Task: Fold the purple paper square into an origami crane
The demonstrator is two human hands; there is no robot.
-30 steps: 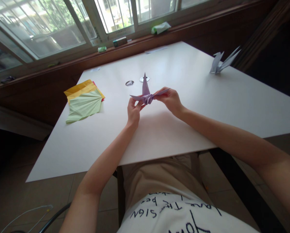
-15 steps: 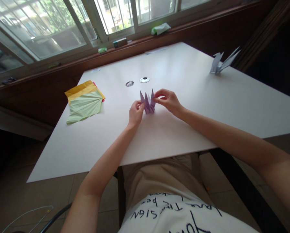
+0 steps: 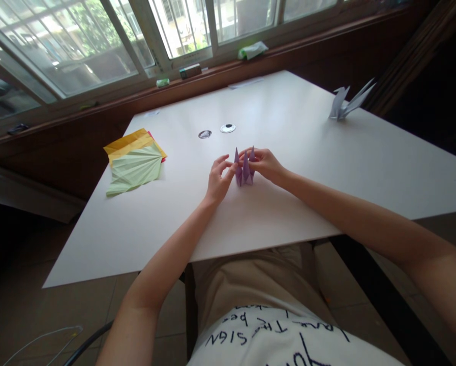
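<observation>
A person seated at a white counter [image 3: 289, 213] works a small purple paper figure [image 3: 244, 168], folded into three upright points and standing near the counter's middle. The right hand [image 3: 264, 163] pinches the figure's right-hand point between thumb and fingers; the left hand [image 3: 218, 179] is curled beside the left-hand point, thumb and forefinger at its edge, though whether they actually grip it cannot be told from here. To the left lies a stack of coloured sheets [image 3: 134, 160], a pale green pleated one on top of yellow and red. A finished white paper crane [image 3: 345, 101] stands at the far right corner, well apart from the hands, and two small round discs [image 3: 228, 128] lie just beyond the figure. By the look of it, the fold would go best with the base kept down on the counter, both hands pinching low and evenly so the thin points crease cleanly without tearing.
</observation>
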